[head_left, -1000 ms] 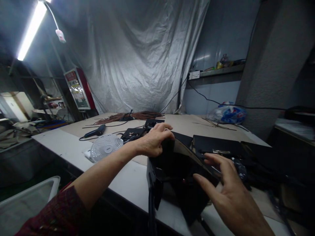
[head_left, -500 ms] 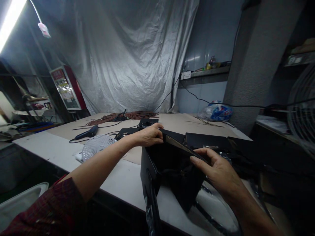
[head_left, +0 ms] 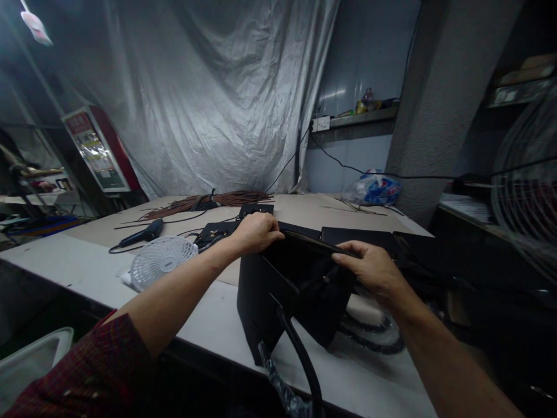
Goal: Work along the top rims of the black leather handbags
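A black handbag stands at the near edge of the table, its mouth facing me and its inside dark. One handle, partly wrapped in clear plastic, hangs down its near side; another wrapped handle lies on the right. My left hand grips the far left part of the bag's top edge, thumb and fingers closed on it. With thumb and fingers, my right hand pinches the same edge at its right end. The bottom of the bag is hidden from me.
A small white fan and a dark handheld tool with a cord lie to the left. Behind them is a bundle of brown strips. More black bags cover the right side. A white bin stands lower left.
The bag's top edge has come down a little and its mouth looks narrower. The near handle has swung right, away from the bag's side. My view has shifted slightly right.
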Tool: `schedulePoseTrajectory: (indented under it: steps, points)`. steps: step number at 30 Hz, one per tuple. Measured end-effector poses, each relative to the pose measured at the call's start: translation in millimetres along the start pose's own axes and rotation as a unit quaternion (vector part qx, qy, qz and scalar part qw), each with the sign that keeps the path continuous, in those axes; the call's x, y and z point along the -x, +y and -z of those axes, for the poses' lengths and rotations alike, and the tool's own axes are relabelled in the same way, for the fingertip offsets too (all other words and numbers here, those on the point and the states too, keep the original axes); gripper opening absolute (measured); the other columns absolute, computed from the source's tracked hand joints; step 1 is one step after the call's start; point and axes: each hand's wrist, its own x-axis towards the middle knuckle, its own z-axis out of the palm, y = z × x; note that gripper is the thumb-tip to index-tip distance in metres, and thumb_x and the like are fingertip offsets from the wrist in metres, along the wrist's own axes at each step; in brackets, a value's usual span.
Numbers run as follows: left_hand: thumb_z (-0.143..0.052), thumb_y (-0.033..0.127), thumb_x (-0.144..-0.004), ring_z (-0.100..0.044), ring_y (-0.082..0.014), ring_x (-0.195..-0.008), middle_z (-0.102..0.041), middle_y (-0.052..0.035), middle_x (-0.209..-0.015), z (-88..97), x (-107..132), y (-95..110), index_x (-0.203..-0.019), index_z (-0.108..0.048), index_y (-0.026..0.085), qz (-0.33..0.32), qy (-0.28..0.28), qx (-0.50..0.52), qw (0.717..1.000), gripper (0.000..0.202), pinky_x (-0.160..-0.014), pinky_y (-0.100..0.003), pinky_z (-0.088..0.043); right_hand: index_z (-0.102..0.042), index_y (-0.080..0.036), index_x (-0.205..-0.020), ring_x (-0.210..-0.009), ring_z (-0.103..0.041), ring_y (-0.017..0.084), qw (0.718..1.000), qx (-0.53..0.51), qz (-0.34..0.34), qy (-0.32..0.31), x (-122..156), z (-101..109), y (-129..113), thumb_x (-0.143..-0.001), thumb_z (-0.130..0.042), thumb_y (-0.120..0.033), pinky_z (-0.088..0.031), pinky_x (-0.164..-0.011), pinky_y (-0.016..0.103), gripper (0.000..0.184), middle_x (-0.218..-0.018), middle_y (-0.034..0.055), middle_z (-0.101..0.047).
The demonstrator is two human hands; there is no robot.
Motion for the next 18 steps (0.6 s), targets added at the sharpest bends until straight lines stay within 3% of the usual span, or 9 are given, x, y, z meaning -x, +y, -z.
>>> schedulePoseTrajectory:
  steps: [7, 18]
  points:
    - [-0.064, 0.046, -0.073, -0.057, -0.0156, -0.063, -0.067, -0.0013, -0.066, -1.6, 3, -1, -0.072, -0.071, 0.021, 0.046, 0.012, -0.004, 0.999, 0.026, -0.057, -0.025, -0.036, -0.064, -0.016, -0.078, -0.053, -0.053, 0.012, 0.999, -0.03, 0.007, -0.015, -12, -6, 5, -0.063, -0.064, -0.031, -0.038, -0.051, 0.024, 0.021, -0.06, -0.002, -0.059]
    - [-0.062, 0.044, -0.074, -0.058, -0.0175, -0.062, -0.066, -0.0033, -0.065, -0.8, 6, 2, -0.07, -0.072, 0.02, 0.066, 0.026, -0.039, 0.997, 0.026, -0.058, -0.027, -0.039, -0.063, -0.017, -0.073, -0.051, -0.052, 0.013, 0.997, 0.056, 0.044, -0.014, -25, -12, -2, -0.064, -0.061, -0.029, -0.034, -0.046, 0.023, 0.015, -0.057, -0.0015, -0.058]
